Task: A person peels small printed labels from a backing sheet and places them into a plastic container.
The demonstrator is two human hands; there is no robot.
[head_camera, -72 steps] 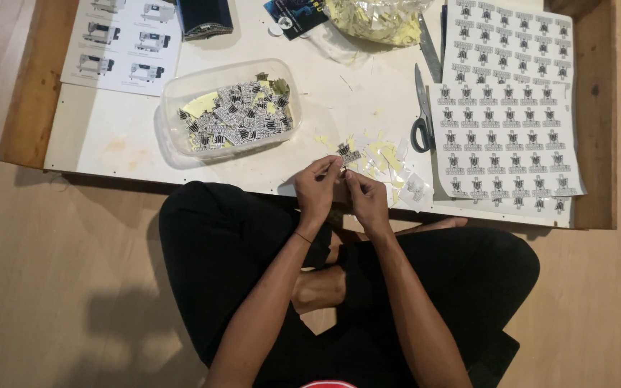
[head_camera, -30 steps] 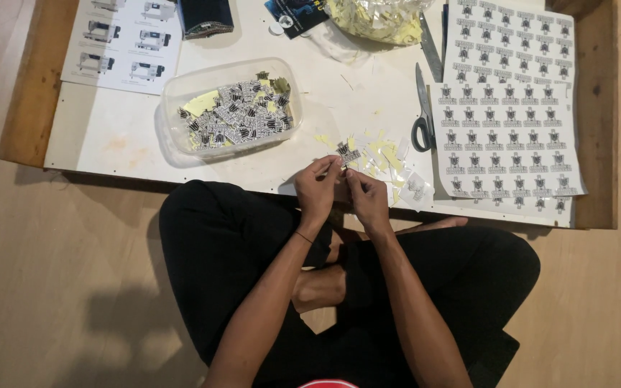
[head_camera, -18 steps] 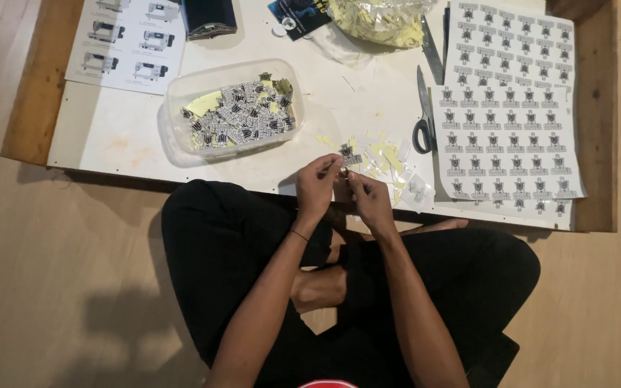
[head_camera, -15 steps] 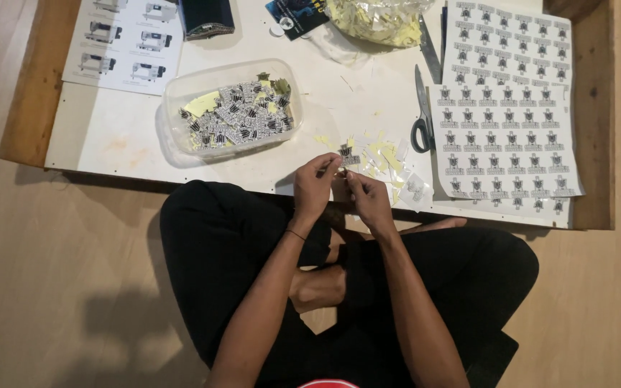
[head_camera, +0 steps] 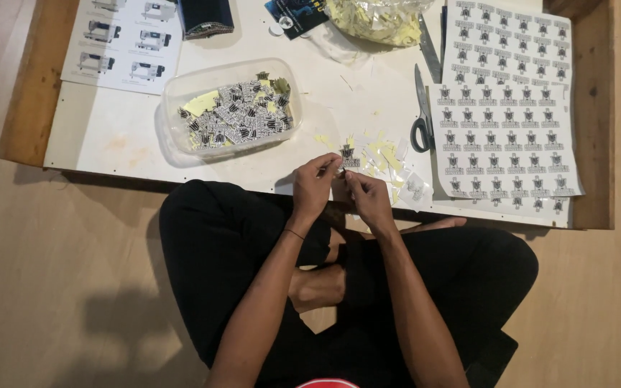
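- A low white tabletop [head_camera: 131,140] with a wooden border is set on a wooden floor [head_camera: 52,287].
- A clear plastic tub [head_camera: 174,97] filled with cut stickers is placed left of centre.
- A printed sheet of machine pictures [head_camera: 120,39] is located at the far left.
- Two sticker sheets [head_camera: 504,108] are laid at the right.
- Scissors [head_camera: 421,111] are positioned just beside the sheets.
- Yellow and white paper scraps [head_camera: 386,158] are scattered near the front edge.
- A bag of yellow scraps [head_camera: 375,18] and a dark box [head_camera: 206,16] are found at the far edge.

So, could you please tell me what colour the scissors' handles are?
Black: the scissors lie on the white table, best seen in the head view.
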